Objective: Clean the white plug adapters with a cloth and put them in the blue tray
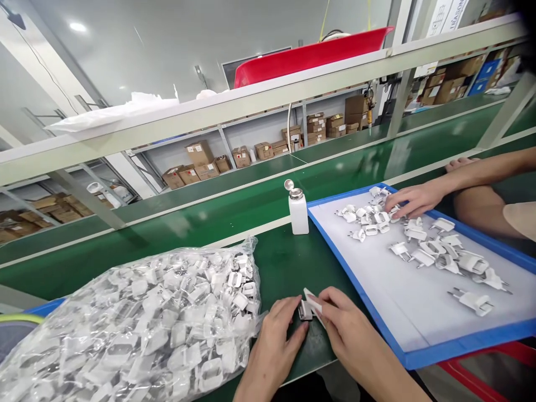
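Observation:
At the front edge of the green bench, my left hand (pixel 273 341) pinches a small white plug adapter part (pixel 305 311) with a dark edge. My right hand (pixel 347 322) grips a thin, flat white piece (pixel 312 300) against or just beside that part; whether it is a cloth or a card I cannot tell. To the left of my hands lies a clear plastic bag (pixel 138 312) full of white plug housings. Several white two-pin plug adapters (pixel 472 302) lie on a blue-rimmed white tray (pixel 402 312) to the right.
A white pump bottle (pixel 298 215) with its metal lid up stands behind my hands. Another person's hand (pixel 412 200) touches adapters at the tray's far side. Beyond runs a green conveyor (pixel 201 215), under a shelf rail carrying a red bin (pixel 310 58). Cardboard boxes (pixel 200 153) line the background shelves.

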Available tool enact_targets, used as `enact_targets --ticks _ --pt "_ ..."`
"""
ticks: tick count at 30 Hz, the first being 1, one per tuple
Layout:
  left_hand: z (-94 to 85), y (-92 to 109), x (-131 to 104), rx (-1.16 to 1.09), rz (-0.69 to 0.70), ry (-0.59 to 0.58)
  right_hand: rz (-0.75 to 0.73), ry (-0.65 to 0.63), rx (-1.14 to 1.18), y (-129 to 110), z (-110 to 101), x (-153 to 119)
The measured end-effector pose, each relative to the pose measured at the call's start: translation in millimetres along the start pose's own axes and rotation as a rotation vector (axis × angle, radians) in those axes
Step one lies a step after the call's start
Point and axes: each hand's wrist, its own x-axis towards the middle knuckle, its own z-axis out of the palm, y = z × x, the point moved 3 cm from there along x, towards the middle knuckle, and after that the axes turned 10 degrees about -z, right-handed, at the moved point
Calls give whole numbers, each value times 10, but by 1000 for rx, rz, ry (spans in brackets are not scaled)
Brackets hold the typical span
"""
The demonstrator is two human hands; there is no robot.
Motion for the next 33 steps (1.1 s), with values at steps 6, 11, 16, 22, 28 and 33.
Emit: enact_targets --ticks 6,11,16,22,28,33 --pt "22 -5 77 67 71 -19 -295 -50 -307 -30 217 -186" --pt "65 -62 70 132 91 -23 -464 -1 -472 -46 299 -326" --pt "65 -22 89 163 87 -51 -390 -26 -354 -24 285 -239" --pt "82 -11 78 170 76 -68 -52 -113 -27 58 143 72" --pt "82 -26 51 134 88 -64 -158 -130 -85 2 160 -49" --pt "82 -39 58 102 83 -35 -409 -37 -376 -79 272 -377"
